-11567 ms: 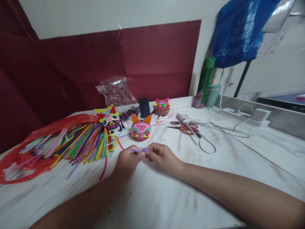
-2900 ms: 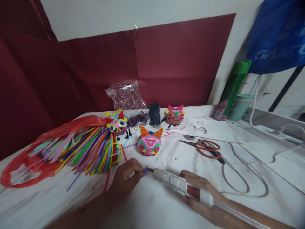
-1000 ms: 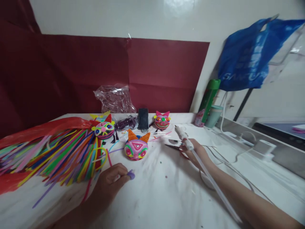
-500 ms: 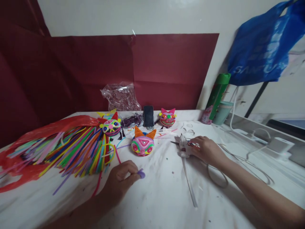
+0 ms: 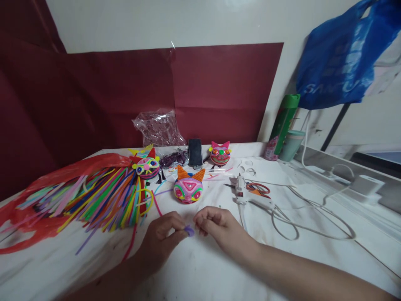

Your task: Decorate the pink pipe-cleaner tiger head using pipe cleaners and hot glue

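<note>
My left hand (image 5: 164, 236) pinches a small purple pipe-cleaner coil (image 5: 189, 230) between thumb and fingertips. Just to its right, my right hand (image 5: 216, 225) reaches toward the coil with loosely curled fingers a little apart and nothing visible in them. Behind the hands sits a pink animal head (image 5: 188, 187) with orange ears, made of coiled pipe cleaners. A white glue gun (image 5: 250, 194) lies on its side to the right, beside orange-handled scissors (image 5: 260, 189).
Many coloured pipe cleaners (image 5: 103, 200) lie on a red plastic bag (image 5: 34, 240) at left. Two more decorated heads, one red-eared (image 5: 146, 167) and one pink-eared (image 5: 220, 154), flank a phone (image 5: 195, 153). The gun's cable (image 5: 332, 215) loops rightward; a green spray can (image 5: 285, 121) stands behind.
My right hand has left the glue gun and moved left beside the purple coil. My left hand has shifted slightly right, still gripping the coil. The scissors now show.
</note>
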A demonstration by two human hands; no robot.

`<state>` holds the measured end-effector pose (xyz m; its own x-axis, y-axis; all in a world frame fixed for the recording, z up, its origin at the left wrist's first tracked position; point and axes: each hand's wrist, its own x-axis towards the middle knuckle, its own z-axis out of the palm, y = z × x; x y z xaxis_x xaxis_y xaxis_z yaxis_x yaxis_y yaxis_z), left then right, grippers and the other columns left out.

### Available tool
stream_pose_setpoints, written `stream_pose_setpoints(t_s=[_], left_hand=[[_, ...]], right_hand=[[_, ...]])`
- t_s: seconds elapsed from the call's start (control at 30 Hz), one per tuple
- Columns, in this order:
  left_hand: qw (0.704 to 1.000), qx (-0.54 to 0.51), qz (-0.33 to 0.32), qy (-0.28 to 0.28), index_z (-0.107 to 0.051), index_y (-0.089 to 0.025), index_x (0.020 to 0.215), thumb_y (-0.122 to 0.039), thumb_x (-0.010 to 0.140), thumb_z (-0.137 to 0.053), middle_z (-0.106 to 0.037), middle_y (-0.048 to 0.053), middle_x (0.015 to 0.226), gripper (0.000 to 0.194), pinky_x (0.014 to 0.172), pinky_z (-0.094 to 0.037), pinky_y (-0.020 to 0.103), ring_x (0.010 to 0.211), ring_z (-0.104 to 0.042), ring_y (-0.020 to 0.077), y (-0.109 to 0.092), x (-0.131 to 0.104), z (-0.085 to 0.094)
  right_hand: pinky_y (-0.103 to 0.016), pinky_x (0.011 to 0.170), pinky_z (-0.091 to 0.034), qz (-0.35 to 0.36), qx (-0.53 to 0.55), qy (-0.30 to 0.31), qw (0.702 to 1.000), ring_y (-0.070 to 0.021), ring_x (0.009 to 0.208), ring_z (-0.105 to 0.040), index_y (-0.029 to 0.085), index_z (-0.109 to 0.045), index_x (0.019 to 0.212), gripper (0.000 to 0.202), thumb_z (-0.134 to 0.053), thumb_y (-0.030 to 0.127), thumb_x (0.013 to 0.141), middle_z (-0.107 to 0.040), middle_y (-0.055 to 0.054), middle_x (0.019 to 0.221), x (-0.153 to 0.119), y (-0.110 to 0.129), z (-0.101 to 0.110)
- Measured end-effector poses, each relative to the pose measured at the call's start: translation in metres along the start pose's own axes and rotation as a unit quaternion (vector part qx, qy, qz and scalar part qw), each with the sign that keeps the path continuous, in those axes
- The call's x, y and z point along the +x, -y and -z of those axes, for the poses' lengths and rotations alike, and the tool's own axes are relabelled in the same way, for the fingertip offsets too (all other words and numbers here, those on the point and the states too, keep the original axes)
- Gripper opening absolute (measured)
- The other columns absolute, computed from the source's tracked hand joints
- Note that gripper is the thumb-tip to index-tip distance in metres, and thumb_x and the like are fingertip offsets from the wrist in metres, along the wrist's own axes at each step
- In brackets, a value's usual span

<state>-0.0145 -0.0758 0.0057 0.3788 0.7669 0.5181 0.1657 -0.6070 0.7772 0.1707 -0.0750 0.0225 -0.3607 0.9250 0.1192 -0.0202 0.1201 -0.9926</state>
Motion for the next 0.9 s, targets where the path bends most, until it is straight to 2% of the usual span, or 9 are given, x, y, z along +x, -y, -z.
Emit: stream_pose_setpoints(t_s=[0.37,0.67,0.9], left_hand=[[1.0,0.0,0.015,-0.008,-0.054,-0.016,0.061,-0.019,0.078,-0.058,-0.055,0.001,0.064,0.018,0.062,-0.042,0.026,0.065,-0.054,0.0137,-0.006,0.001,-0.003],[1.0,0.007,0.019,-0.013,-0.055,-0.016,0.061,-0.02,0.078,-0.057,-0.054,0.001,0.063,0.018,0.061,-0.042,0.026,0.064,-0.053,0.0134,-0.007,-0.001,-0.004],[0.998,0.029,0.043,-0.042,-0.054,-0.016,0.06,-0.023,0.077,-0.056,-0.052,0.0,0.063,0.019,0.06,-0.041,0.025,0.061,-0.051,0.0127,-0.009,0.001,-0.006]], right_hand=[[-0.025,0.063,-0.039,0.037,0.011,-0.008,0.999,-0.012,0.063,-0.051,0.018,-0.064,0.074,0.01,-0.056,0.023,0.071,-0.059,0.001,0.065,-0.006,-0.001,-0.003],[-0.023,0.06,-0.036,0.0,0.028,0.007,1.0,-0.0105,0.06,-0.048,0.016,-0.063,0.069,0.009,-0.058,0.022,0.069,-0.058,0.002,0.063,-0.008,0.002,-0.004],[-0.023,0.057,-0.033,-0.011,0.058,-0.003,0.998,-0.0101,0.058,-0.043,0.017,-0.06,0.072,0.017,-0.067,0.031,0.065,-0.053,0.003,0.061,-0.007,-0.009,-0.01]])
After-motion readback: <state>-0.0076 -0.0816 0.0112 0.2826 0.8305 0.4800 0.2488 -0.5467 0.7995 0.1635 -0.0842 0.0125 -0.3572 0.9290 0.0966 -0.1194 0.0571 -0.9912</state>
